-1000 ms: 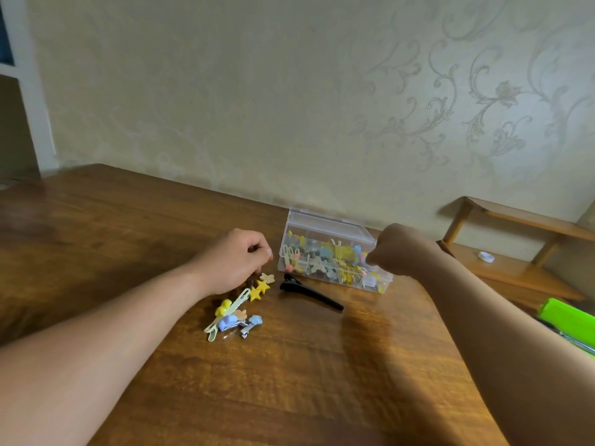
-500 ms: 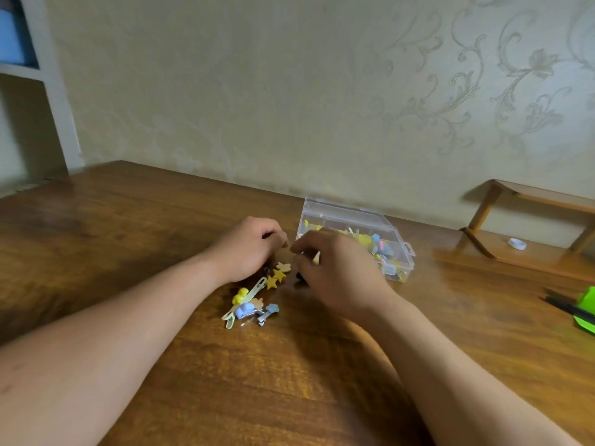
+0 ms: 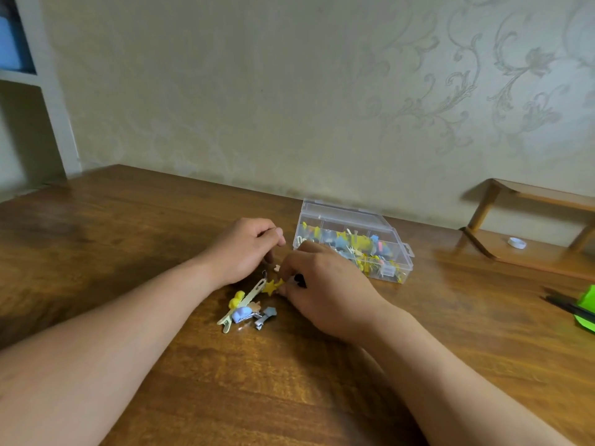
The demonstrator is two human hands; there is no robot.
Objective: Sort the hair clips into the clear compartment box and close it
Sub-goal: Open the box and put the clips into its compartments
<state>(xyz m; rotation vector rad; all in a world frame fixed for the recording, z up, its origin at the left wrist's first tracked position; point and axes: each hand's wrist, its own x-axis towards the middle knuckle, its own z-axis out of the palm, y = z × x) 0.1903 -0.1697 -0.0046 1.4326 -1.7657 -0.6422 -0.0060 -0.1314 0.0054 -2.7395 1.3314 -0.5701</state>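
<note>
The clear compartment box point(image 3: 391, 251) stands on the wooden table point(image 3: 128, 226) near the wall, with several coloured hair clips inside. In front of it lies a small pile of loose clips: a yellow star clip point(image 3: 271, 286), a long pale green clip point(image 3: 246, 299), a light blue clip point(image 3: 241, 313) and a grey-blue star clip point(image 3: 267, 315). My right hand point(image 3: 325, 284) rests beside the pile, fingers closed on a black hair clip point(image 3: 299, 280), fingertips touching the yellow star. My left hand point(image 3: 244, 249) hovers just behind the pile, fingers curled, thumb against forefinger, nothing visible in it.
A low wooden rack point(image 3: 531, 255) with a white cap point(image 3: 516, 243) on it stands at the right by the wall. A bright green object point(image 3: 587, 309) and a black pen point(image 3: 566, 305) lie at the right edge. A white shelf unit point(image 3: 48, 91) stands at the far left.
My right hand has moved from the box's right end to the pile and closed over the black clip that lay on the table. My left hand stayed behind the pile.
</note>
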